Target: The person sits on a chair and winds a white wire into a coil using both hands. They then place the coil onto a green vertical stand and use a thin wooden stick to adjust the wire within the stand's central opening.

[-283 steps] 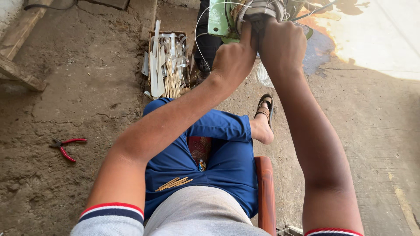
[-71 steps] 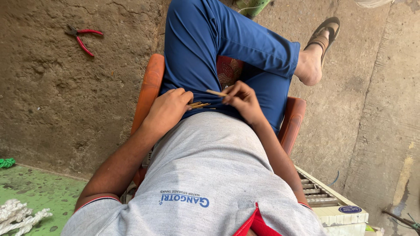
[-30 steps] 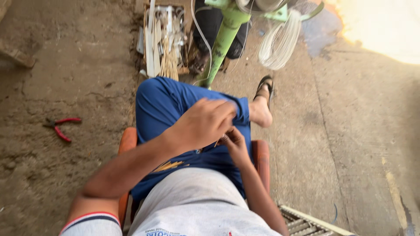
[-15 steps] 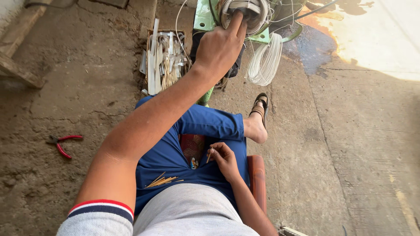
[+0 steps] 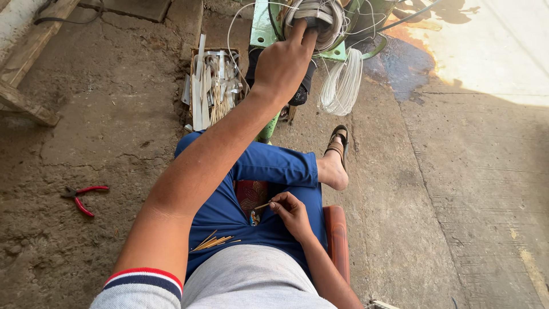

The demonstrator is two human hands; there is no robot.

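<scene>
My left hand reaches forward and its fingers press on a round wound coil of pale wire mounted on a green metal stand. My right hand rests in my lap and pinches a thin wooden stick between fingertips. A small bundle of similar sticks lies on my blue trouser leg. A loop of white wire hangs from the stand below the coil.
A box of white strips and sticks stands on the ground left of the stand. Red-handled pliers lie on the dirt floor at left. Wooden planks sit far left. My sandalled foot rests on concrete.
My left hand went from my lap up to the coil and stays pressed on it. My right hand remains in my lap, now holding a stick. The view tilted forward.
</scene>
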